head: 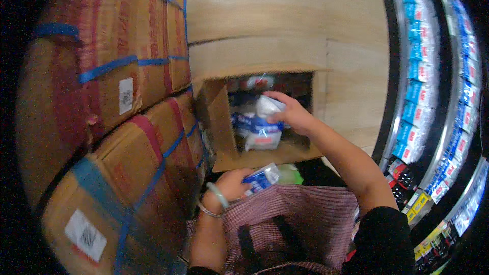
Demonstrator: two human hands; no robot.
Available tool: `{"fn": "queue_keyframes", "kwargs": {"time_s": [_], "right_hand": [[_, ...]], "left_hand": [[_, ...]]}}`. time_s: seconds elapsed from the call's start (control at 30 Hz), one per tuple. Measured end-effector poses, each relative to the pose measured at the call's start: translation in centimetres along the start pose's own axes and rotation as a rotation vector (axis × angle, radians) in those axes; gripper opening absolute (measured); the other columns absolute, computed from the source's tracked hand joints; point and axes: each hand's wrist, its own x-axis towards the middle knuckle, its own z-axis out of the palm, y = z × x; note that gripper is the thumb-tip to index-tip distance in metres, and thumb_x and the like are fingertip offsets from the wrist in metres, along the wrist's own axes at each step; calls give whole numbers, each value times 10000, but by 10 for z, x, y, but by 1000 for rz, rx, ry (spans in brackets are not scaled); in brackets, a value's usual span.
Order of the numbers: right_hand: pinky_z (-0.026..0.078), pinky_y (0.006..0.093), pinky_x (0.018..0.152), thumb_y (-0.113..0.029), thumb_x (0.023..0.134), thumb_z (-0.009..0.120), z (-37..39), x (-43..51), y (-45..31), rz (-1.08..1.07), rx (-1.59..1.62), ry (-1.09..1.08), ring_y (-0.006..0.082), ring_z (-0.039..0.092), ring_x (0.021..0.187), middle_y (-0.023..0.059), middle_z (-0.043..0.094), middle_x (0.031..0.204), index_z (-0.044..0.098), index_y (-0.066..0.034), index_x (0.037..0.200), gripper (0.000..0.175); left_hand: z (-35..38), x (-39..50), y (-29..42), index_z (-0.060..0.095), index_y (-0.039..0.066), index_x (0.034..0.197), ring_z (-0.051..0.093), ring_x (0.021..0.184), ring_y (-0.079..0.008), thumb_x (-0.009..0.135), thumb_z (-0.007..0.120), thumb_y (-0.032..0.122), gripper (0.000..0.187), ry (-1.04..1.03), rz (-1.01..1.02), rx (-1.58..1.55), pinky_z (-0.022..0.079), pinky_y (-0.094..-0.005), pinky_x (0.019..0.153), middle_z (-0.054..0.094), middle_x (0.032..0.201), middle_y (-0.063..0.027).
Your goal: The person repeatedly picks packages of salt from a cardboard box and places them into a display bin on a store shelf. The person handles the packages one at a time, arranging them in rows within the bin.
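Note:
In the middle of the view, an opened cardboard box [221, 122] sits on the floor with its flaps spread. My right hand [292, 114] is over its opening and grips a blue-and-white plastic packet [265, 131], whose contents I cannot make out. Other packets [242, 120] lie below it inside the box, blurred and partly covered. Closer to my body, my left hand [233, 185] holds a second blue-and-white packet [263, 177], its fingers partly hidden. Just right of that packet is a pale green translucent object [290, 174], too blurred to name.
Stacked cartons [153, 38] bound with blue straps rise along the left. Shelves of packaged goods [414, 84] with yellow price tags [418, 206] curve down the right. A red-and-white checked cloth [317, 221] with dark straps covers my front. Beyond the box lies a beige tiled floor [259, 11].

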Motion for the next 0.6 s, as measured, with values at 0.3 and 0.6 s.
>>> {"fn": "queue_keyframes", "kwargs": {"time_s": [0.3, 0.6], "right_hand": [[435, 432, 973, -18, 712, 701, 16, -267, -81, -319, 651, -76, 267, 528, 1127, 92, 520, 1217, 311, -108, 1413, 807], [427, 485, 976, -58, 707, 667, 106, -410, -52, -612, 476, -277, 320, 501, 1152, 150, 510, 1231, 370, -57, 1352, 710]], "left_hand": [[108, -161, 44, 448, -15, 1298, 521, 1155, -220, 790, 670, 46, 557, 0, 660, -705, 384, -379, 1013, 564, 1236, -83], [245, -300, 38, 514, 20, 1230, 558, 1006, -123, 869, 609, 52, 375, 540, 1103, -559, 461, -304, 901, 607, 1113, -35]]}}
